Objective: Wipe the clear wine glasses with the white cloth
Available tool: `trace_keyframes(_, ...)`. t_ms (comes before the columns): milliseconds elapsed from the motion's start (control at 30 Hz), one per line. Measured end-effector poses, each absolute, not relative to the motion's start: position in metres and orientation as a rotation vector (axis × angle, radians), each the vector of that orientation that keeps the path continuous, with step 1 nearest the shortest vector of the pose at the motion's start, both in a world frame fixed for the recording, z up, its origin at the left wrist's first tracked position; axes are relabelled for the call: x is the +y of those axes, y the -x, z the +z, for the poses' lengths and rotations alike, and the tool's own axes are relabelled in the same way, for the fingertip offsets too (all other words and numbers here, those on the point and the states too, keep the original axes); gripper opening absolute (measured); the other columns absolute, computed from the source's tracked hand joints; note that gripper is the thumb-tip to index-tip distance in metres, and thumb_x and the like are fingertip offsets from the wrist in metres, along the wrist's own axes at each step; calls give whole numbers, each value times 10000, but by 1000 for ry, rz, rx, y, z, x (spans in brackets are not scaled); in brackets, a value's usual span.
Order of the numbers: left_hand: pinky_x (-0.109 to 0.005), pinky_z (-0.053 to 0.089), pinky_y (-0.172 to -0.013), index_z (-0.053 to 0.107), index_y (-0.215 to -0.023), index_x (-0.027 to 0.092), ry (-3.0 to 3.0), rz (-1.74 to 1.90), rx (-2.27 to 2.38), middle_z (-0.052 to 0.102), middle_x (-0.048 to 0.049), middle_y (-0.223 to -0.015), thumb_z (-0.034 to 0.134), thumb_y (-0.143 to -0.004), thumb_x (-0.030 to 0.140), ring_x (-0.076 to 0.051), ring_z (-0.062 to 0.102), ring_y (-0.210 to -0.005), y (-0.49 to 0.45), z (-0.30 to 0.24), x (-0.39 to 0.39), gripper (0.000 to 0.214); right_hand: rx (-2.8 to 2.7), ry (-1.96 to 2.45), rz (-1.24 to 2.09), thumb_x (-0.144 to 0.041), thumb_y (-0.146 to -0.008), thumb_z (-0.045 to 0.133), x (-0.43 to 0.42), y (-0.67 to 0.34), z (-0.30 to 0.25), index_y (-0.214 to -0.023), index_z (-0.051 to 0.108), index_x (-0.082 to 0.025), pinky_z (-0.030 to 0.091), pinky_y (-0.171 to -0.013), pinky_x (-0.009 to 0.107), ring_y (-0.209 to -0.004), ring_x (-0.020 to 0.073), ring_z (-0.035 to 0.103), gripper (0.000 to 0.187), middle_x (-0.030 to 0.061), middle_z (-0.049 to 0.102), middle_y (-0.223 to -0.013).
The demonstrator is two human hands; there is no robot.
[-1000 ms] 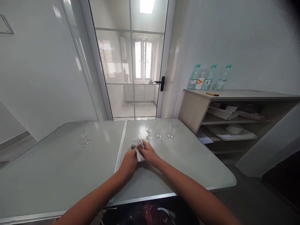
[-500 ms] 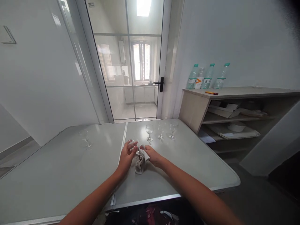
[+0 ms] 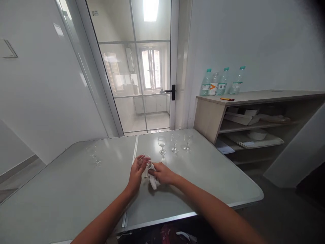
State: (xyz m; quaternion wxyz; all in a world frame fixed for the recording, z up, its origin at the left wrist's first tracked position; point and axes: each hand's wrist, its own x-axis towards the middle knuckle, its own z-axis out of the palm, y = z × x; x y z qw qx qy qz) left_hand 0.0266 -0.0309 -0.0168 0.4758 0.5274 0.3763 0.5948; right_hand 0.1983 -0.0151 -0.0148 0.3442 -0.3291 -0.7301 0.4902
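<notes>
My left hand (image 3: 137, 172) is closed around the bowl of a clear stemmed glass (image 3: 145, 158), which tilts above the table. My right hand (image 3: 162, 173) grips a whitish cloth (image 3: 153, 181) and presses it against the lower part of that glass. The cloth's loose end hangs below my fingers. Beyond my hands, three more stemmed glasses stand upright in a row: a left one (image 3: 162, 144), a middle one (image 3: 175, 142) and a right one (image 3: 188, 141). Another stemmed glass (image 3: 94, 154) is on the left part of the table.
The pale table (image 3: 208, 176) has a metal seam (image 3: 135, 145) across it. A wooden shelf unit (image 3: 209, 113) at the right carries several plastic bottles (image 3: 222, 83) and an orange-yellow pen-like object (image 3: 227, 99). Behind the table is a glass door (image 3: 152, 115) with a black handle (image 3: 173, 92).
My right hand has shifted its hold on the cloth, now bunched around the glass's lower part with less of it hanging. My view has turned slightly.
</notes>
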Motion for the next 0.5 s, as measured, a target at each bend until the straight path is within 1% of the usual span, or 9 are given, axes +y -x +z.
trace_keyframes(100,-455,507,-983,583,-1216,163,-1187,1341,709,680,-182,-1253,657,-864,594,-292,680,-1096,-26,-10,-32,562,-1604,591,1901,-577,-788,692,-16,-204,-9,-776,547,-195,424,-678,317,-584,132,472,409,-10,549,-679)
trace_keyframes(133,-464,504,-993,578,-1233,165,-1175,1317,661,664,-188,-1286,648,-867,603,-296,676,-1107,-26,-8,-33,575,-1536,541,2011,-579,-774,703,-16,-205,-7,-774,545,-196,438,-686,333,-569,129,469,415,-11,544,-675)
trace_keyframes(167,-468,499,-1006,568,-1249,171,-1178,1316,646,653,-188,-1307,643,-871,605,-295,673,-1116,-26,-6,-34,580,-1520,530,2043,-572,-776,702,-16,-206,-5,-777,549,-196,442,-691,343,-565,131,471,406,-9,543,-674)
trace_keyframes(200,-469,492,-1018,554,-1263,178,-1193,1336,669,650,-184,-1312,644,-876,597,-290,671,-1124,-27,-6,-34,577,-1565,563,1995,-558,-791,691,-16,-207,-5,-779,556,-197,436,-695,342,-573,140,482,386,-4,547,-677)
trace_keyframes(233,-466,488,-1026,541,-1265,185,-1216,1367,725,658,-178,-1302,657,-875,580,-283,670,-1128,-28,-6,-34,567,-1651,639,1862,-538,-812,676,-15,-207,-4,-783,564,-198,424,-702,336,-597,154,501,358,3,556,-686)
trace_keyframes(333,-451,493,-1022,515,-1234,205,-1306,1463,945,685,-155,-1257,744,-831,502,-269,672,-1137,-30,-10,-34,551,-1907,925,1129,-394,-854,657,-13,-204,-8,-785,568,-207,379,-772,327,-737,202,545,218,34,596,-751)
trace_keyframes(400,-437,501,-1010,506,-1230,216,-1372,1505,996,683,-148,-1260,776,-807,472,-266,672,-1142,-30,-11,-33,563,-1972,1016,770,-289,-859,645,-12,-202,-12,-792,564,-212,356,-800,323,-774,204,532,131,41,603,-776)
trace_keyframes(433,-430,506,-1002,504,-1235,219,-1392,1522,991,679,-146,-1265,769,-812,473,-262,673,-1139,-30,-11,-33,560,-1993,1020,719,-270,-871,627,-11,-201,-13,-799,567,-213,352,-788,316,-759,197,522,110,36,602,-769)
trace_keyframes(500,-419,512,-986,507,-1245,216,-1398,1531,967,679,-145,-1261,732,-841,491,-252,681,-1109,-29,-9,-34,538,-2035,944,836,-297,-904,590,-10,-202,-15,-800,579,-211,351,-733,294,-702,174,493,136,15,593,-738)
